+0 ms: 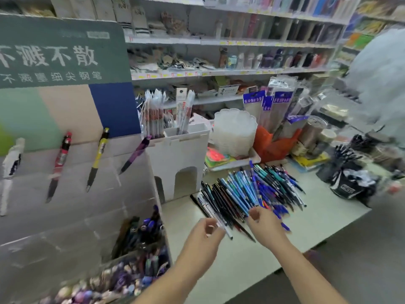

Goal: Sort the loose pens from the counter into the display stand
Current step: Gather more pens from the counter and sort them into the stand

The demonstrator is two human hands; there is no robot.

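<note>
A heap of loose pens (252,189), mostly blue and black, lies on the pale counter (241,260). At the heap's near left edge, my left hand (206,231) has its fingers curled and pinches a white pen (228,232). My right hand (264,223) hovers over the near ends of the blue pens with curled fingertips; the blur hides whether it grips one. The cardboard display stand (65,216) rises at the left, with sample pens fixed to its face and pens standing in its lower bins (140,235).
A white pen box (179,159) stands behind the heap beside the stand. Clear plastic trays (234,130), an orange bag (274,145) and black pen packs (350,181) crowd the back and right. Stocked shelves line the rear wall. A person in grey (381,84) stands at the right.
</note>
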